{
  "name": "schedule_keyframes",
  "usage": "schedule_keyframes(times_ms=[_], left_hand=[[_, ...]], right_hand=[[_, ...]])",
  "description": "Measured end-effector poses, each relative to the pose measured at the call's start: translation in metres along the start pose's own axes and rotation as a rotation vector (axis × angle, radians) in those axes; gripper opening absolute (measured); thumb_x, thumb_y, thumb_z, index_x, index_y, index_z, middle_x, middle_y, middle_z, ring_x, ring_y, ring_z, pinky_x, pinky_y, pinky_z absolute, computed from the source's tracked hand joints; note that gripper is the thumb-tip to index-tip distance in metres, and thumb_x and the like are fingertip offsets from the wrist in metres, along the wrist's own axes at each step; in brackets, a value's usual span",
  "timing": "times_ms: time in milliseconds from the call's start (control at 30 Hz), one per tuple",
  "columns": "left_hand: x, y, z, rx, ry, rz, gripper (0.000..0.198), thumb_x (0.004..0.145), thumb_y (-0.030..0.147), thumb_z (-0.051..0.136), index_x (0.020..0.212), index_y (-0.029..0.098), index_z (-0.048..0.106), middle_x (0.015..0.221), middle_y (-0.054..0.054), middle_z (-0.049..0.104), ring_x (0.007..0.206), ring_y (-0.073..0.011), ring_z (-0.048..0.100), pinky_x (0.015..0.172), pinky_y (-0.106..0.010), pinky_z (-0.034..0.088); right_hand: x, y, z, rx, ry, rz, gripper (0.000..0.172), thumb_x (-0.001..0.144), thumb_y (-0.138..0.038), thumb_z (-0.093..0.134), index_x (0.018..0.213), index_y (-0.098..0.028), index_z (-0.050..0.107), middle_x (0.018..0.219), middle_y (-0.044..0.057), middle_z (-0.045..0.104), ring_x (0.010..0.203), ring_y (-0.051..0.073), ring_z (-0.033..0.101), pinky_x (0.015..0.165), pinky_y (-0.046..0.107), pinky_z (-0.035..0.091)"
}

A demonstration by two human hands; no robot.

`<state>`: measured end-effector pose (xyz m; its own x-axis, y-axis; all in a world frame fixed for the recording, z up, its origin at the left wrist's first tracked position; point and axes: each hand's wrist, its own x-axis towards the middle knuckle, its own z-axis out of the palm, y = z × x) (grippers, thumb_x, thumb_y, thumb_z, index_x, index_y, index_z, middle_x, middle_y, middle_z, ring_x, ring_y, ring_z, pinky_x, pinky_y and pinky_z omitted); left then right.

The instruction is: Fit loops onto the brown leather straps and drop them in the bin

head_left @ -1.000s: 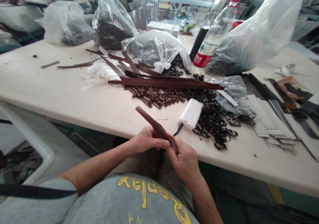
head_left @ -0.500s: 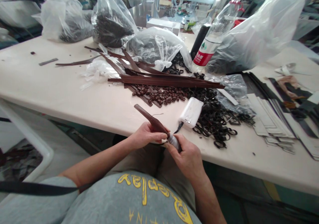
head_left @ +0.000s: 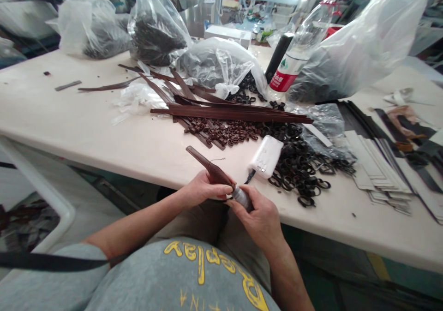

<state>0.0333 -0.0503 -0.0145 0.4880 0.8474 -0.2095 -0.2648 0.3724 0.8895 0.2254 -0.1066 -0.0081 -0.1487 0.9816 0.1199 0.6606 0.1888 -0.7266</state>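
My left hand (head_left: pixel 204 188) is closed around a brown leather strap (head_left: pixel 206 162), with the thumb lying along its near end. The strap's far end sticks out over the table edge, and a thin dark thread curls beside it. In my right hand (head_left: pixel 261 212) is a grey, wrapped, cylinder-shaped handle (head_left: pixel 241 197), gripped between thumb and fingers. The handle meets the near end of the strap between both hands. What sits at its tip is hidden by my fingers. A white box like a power bank (head_left: pixel 266 156), with a black cable, lies just beyond my right hand.
Brown strips (head_left: pixel 231 113) lie across piles of small brown loops (head_left: pixel 228 132) and black loops (head_left: pixel 297 163). Behind stand filled plastic bags (head_left: pixel 155 29) and a red-labelled bottle (head_left: pixel 285 73). Pale flat pieces (head_left: pixel 377 163) are stacked at right. A white bin (head_left: pixel 64 214) is below left.
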Motion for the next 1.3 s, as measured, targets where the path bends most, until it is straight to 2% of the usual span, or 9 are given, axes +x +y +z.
schedule_keyframes(times_ms=[100,233,367,533,633,700,833,1033,1300], left_hand=[[0.001,0.001,-0.002,-0.013,0.058,0.032,0.029,0.067,0.032,0.087,0.086,0.012,0.076,0.063,-0.002,0.067,0.055,-0.0116,0.058,0.056,-0.020,0.047],[0.003,0.001,-0.006,-0.109,0.106,0.039,0.034,0.066,0.035,0.088,0.088,0.012,0.077,0.067,-0.003,0.067,0.054,-0.0103,0.056,0.054,-0.020,0.045],[0.003,0.001,-0.008,-0.118,0.104,0.033,0.041,0.067,0.042,0.088,0.092,0.011,0.078,0.067,-0.004,0.067,0.054,-0.0106,0.056,0.055,-0.021,0.045],[0.001,0.008,-0.014,-0.027,0.100,0.083,0.050,0.074,0.055,0.080,0.096,0.010,0.077,0.072,-0.007,0.069,0.057,-0.0124,0.057,0.057,-0.023,0.046],[-0.002,0.015,-0.016,0.049,0.106,0.095,0.045,0.069,0.045,0.085,0.098,0.011,0.076,0.075,-0.007,0.071,0.060,-0.0140,0.059,0.060,-0.024,0.048],[-0.004,0.016,-0.015,0.073,0.059,0.057,0.045,0.065,0.038,0.088,0.100,0.012,0.076,0.073,-0.005,0.070,0.061,-0.0149,0.060,0.062,-0.025,0.048],[-0.007,0.011,-0.007,0.021,-0.008,-0.008,0.043,0.060,0.036,0.090,0.092,0.012,0.077,0.072,-0.005,0.069,0.061,-0.0153,0.060,0.061,-0.026,0.049],[-0.004,0.006,-0.007,0.030,0.124,0.107,0.032,0.061,0.032,0.089,0.083,0.013,0.077,0.069,-0.004,0.068,0.062,-0.0143,0.057,0.061,-0.024,0.045],[-0.001,0.006,-0.014,0.071,0.208,0.106,0.030,0.059,0.033,0.086,0.081,0.014,0.077,0.066,-0.003,0.066,0.061,-0.0157,0.056,0.061,-0.026,0.044]], right_hand=[[-0.002,0.006,-0.008,0.124,-0.055,0.040,0.035,0.092,-0.045,0.062,0.117,-0.021,0.062,0.098,0.003,0.071,0.080,0.019,0.066,0.071,0.028,0.048],[-0.007,0.013,-0.015,0.293,-0.121,0.118,0.040,0.100,-0.050,0.045,0.109,-0.016,0.064,0.073,0.002,0.066,0.059,0.016,0.061,0.056,0.026,0.047],[-0.012,0.011,-0.014,0.369,-0.116,0.162,0.040,0.099,-0.052,0.046,0.102,-0.016,0.065,0.066,0.001,0.063,0.055,0.016,0.059,0.052,0.025,0.047],[-0.013,0.006,-0.012,0.317,-0.058,0.159,0.036,0.098,-0.049,0.049,0.097,-0.017,0.067,0.061,-0.001,0.059,0.049,0.013,0.056,0.046,0.022,0.044],[-0.012,0.003,-0.010,0.290,-0.038,0.136,0.036,0.098,-0.048,0.049,0.094,-0.018,0.067,0.060,-0.001,0.058,0.047,0.013,0.054,0.044,0.022,0.043],[-0.011,0.001,-0.008,0.247,-0.029,0.098,0.035,0.099,-0.046,0.049,0.092,-0.018,0.067,0.060,-0.001,0.059,0.049,0.014,0.055,0.046,0.023,0.044],[-0.010,0.000,-0.002,0.114,0.013,-0.005,0.029,0.099,-0.041,0.051,0.090,-0.019,0.068,0.065,-0.001,0.062,0.057,0.014,0.058,0.054,0.024,0.044],[-0.008,-0.001,0.001,-0.025,0.111,-0.112,0.027,0.100,-0.036,0.049,0.088,-0.019,0.066,0.067,-0.002,0.063,0.057,0.013,0.058,0.056,0.023,0.041],[-0.007,0.009,0.002,-0.075,0.098,-0.111,0.032,0.102,-0.036,0.045,0.086,-0.019,0.065,0.065,-0.002,0.062,0.054,0.014,0.057,0.055,0.024,0.040]])
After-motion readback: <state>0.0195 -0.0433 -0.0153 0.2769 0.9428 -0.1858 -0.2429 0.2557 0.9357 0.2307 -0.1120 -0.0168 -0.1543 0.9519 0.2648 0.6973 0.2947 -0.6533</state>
